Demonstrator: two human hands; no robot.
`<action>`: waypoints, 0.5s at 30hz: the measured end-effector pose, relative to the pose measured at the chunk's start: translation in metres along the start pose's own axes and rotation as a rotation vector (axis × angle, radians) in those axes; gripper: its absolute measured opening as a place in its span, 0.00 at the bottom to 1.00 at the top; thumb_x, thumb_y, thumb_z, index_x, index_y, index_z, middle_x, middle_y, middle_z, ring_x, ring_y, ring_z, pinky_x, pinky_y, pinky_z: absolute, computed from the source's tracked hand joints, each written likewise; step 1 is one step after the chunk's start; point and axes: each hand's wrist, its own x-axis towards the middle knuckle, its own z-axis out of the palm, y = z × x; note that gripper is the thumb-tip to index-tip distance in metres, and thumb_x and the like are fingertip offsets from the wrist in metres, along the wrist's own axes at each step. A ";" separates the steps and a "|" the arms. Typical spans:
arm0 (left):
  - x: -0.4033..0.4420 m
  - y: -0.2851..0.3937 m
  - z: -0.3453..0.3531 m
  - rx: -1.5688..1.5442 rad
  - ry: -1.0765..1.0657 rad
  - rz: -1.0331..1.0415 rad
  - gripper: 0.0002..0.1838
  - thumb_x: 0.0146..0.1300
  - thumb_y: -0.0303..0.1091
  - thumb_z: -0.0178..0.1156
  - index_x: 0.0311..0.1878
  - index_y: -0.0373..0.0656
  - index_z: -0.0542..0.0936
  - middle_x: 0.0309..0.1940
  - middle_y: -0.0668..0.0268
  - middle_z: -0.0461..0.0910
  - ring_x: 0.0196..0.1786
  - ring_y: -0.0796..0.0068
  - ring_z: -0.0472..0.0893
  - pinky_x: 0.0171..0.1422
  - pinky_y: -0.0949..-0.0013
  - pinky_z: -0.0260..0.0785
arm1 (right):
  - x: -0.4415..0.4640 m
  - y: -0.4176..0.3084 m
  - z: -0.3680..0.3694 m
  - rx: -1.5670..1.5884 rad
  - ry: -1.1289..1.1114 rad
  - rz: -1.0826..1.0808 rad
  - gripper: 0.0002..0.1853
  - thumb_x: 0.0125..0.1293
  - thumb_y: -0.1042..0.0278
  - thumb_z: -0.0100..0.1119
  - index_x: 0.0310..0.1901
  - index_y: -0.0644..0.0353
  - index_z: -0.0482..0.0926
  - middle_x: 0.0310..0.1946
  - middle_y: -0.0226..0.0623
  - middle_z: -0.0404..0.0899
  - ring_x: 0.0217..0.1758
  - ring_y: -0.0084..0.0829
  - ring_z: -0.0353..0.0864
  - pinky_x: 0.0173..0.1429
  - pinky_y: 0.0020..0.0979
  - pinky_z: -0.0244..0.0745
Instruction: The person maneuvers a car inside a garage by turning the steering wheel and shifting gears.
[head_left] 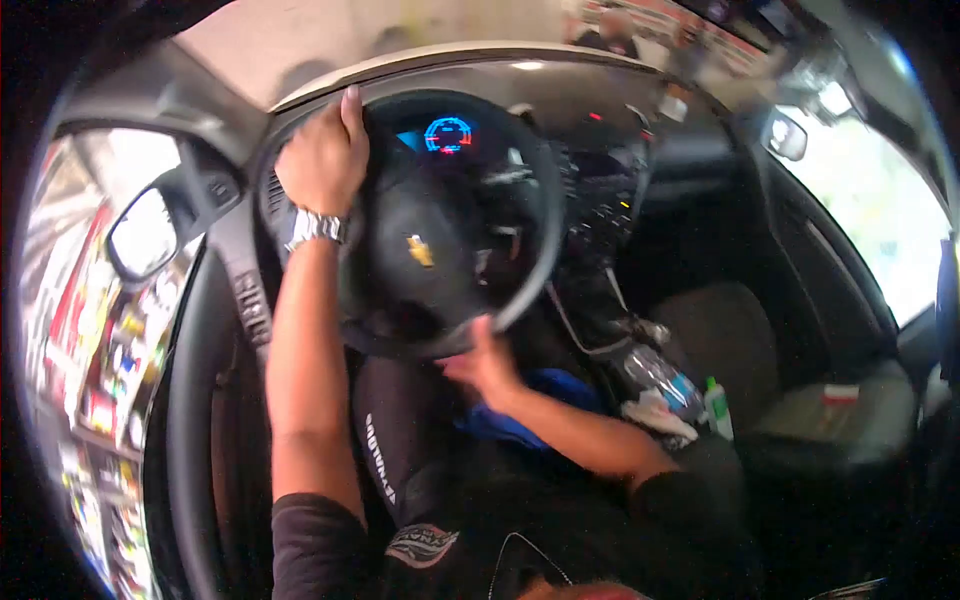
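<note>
A black steering wheel [548, 235] with a gold emblem on its hub stands in front of me. My left hand [325, 158] is closed around the upper left of its rim, the thumb pointing up; a silver wristwatch [317, 228] is on that wrist. Down at the bottom of the rim, my right hand [484, 362] holds the wheel with the thumb over it; this hand is a little blurred. Behind the wheel, the instrument cluster [447, 134] glows blue.
A clear plastic bottle [662, 383] and a white bottle with a green cap [717, 408] lie to my right, beside the passenger seat [715, 335]. Blue cloth [520, 425] shows under my right forearm. Outside the left window, past the side mirror [146, 235], are stocked shelves [110, 350].
</note>
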 end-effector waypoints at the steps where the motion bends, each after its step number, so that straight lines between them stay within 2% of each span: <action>1: 0.010 0.019 0.011 0.005 -0.036 0.087 0.32 0.76 0.60 0.43 0.32 0.48 0.88 0.29 0.52 0.86 0.34 0.47 0.86 0.34 0.46 0.76 | -0.008 0.005 0.001 -0.105 -0.218 0.177 0.38 0.76 0.28 0.41 0.46 0.61 0.83 0.40 0.40 0.88 0.41 0.34 0.88 0.45 0.36 0.85; 2: 0.019 0.033 0.022 0.020 -0.059 0.165 0.31 0.75 0.59 0.45 0.29 0.49 0.88 0.28 0.53 0.86 0.33 0.48 0.87 0.33 0.46 0.76 | -0.008 0.008 -0.001 -0.421 -0.568 0.178 0.32 0.79 0.36 0.42 0.42 0.60 0.84 0.39 0.41 0.88 0.38 0.33 0.87 0.44 0.37 0.83; 3: 0.023 0.047 0.030 0.000 -0.100 0.302 0.30 0.75 0.58 0.46 0.30 0.49 0.88 0.28 0.52 0.86 0.33 0.48 0.87 0.35 0.46 0.77 | -0.037 -0.037 0.027 -0.600 -0.692 0.414 0.27 0.79 0.42 0.47 0.44 0.60 0.84 0.37 0.38 0.87 0.39 0.31 0.85 0.49 0.34 0.80; 5: 0.024 0.076 0.039 -0.022 -0.167 0.561 0.27 0.75 0.56 0.48 0.32 0.50 0.89 0.28 0.52 0.86 0.33 0.48 0.87 0.38 0.46 0.79 | -0.072 -0.116 0.072 -1.344 -1.044 -0.319 0.20 0.79 0.51 0.54 0.42 0.62 0.82 0.36 0.40 0.86 0.39 0.28 0.84 0.49 0.35 0.79; 6: 0.019 0.091 0.042 -0.023 -0.178 0.646 0.26 0.73 0.53 0.49 0.29 0.49 0.89 0.28 0.54 0.86 0.32 0.51 0.87 0.35 0.49 0.78 | -0.081 -0.146 0.088 -1.096 -1.123 -0.566 0.15 0.78 0.59 0.57 0.40 0.64 0.81 0.34 0.40 0.85 0.38 0.26 0.82 0.48 0.36 0.77; 7: 0.013 0.109 0.046 -0.021 -0.188 0.734 0.24 0.70 0.50 0.51 0.27 0.48 0.89 0.28 0.55 0.87 0.32 0.53 0.88 0.32 0.52 0.78 | -0.093 -0.187 0.106 -0.895 -1.101 -0.782 0.12 0.77 0.62 0.58 0.40 0.62 0.81 0.34 0.38 0.84 0.38 0.24 0.82 0.48 0.35 0.77; 8: 0.004 0.127 0.048 -0.018 -0.251 0.806 0.19 0.66 0.44 0.54 0.27 0.48 0.89 0.27 0.58 0.87 0.31 0.57 0.88 0.32 0.55 0.78 | -0.097 -0.219 0.122 -0.835 -1.011 -0.733 0.14 0.78 0.60 0.56 0.37 0.62 0.82 0.32 0.35 0.85 0.39 0.24 0.84 0.49 0.33 0.77; 9: -0.007 0.139 0.072 -0.011 -0.283 0.937 0.15 0.62 0.45 0.58 0.27 0.49 0.89 0.25 0.60 0.86 0.27 0.55 0.86 0.33 0.55 0.78 | -0.095 -0.254 0.147 -0.891 -0.851 -0.921 0.16 0.78 0.59 0.56 0.36 0.63 0.82 0.30 0.34 0.86 0.37 0.24 0.86 0.45 0.30 0.79; 10: -0.030 0.155 0.071 0.049 -0.435 0.960 0.12 0.61 0.42 0.60 0.29 0.49 0.88 0.27 0.61 0.86 0.32 0.60 0.86 0.39 0.56 0.78 | -0.075 -0.270 0.168 -0.734 -0.737 -1.013 0.19 0.78 0.57 0.57 0.34 0.64 0.83 0.27 0.33 0.86 0.32 0.25 0.86 0.39 0.31 0.80; 11: -0.052 0.171 0.069 0.108 -0.588 0.976 0.09 0.60 0.40 0.62 0.31 0.49 0.88 0.30 0.63 0.86 0.37 0.64 0.86 0.45 0.56 0.78 | -0.046 -0.287 0.185 -0.862 -0.571 -1.231 0.19 0.74 0.53 0.61 0.34 0.62 0.84 0.26 0.35 0.86 0.29 0.31 0.87 0.36 0.34 0.81; 12: -0.074 0.177 0.057 0.167 -0.635 1.129 0.08 0.61 0.41 0.62 0.35 0.51 0.88 0.34 0.65 0.86 0.40 0.65 0.86 0.49 0.57 0.77 | -0.023 -0.305 0.195 -1.103 -0.339 -1.530 0.20 0.67 0.46 0.67 0.36 0.59 0.85 0.27 0.38 0.87 0.30 0.37 0.88 0.39 0.38 0.82; 13: -0.098 0.180 0.049 0.227 -0.685 1.282 0.09 0.63 0.41 0.62 0.38 0.52 0.89 0.38 0.67 0.87 0.43 0.66 0.86 0.53 0.58 0.76 | -0.001 -0.314 0.196 -1.255 -0.234 -1.546 0.24 0.60 0.40 0.71 0.38 0.57 0.85 0.30 0.41 0.87 0.34 0.43 0.88 0.43 0.40 0.82; 14: -0.122 0.180 0.046 0.289 -0.737 1.435 0.10 0.64 0.42 0.63 0.42 0.54 0.89 0.42 0.69 0.87 0.47 0.67 0.86 0.58 0.58 0.75 | 0.022 -0.320 0.191 -1.284 -0.265 -1.640 0.27 0.58 0.36 0.71 0.39 0.57 0.85 0.32 0.40 0.87 0.37 0.43 0.89 0.47 0.43 0.82; 15: -0.144 0.180 0.047 0.355 -0.790 1.584 0.11 0.65 0.43 0.63 0.46 0.55 0.89 0.45 0.71 0.87 0.50 0.68 0.86 0.62 0.59 0.74 | 0.065 -0.320 0.179 -1.357 -0.287 -1.726 0.29 0.57 0.34 0.71 0.41 0.57 0.85 0.34 0.44 0.87 0.40 0.46 0.88 0.49 0.44 0.81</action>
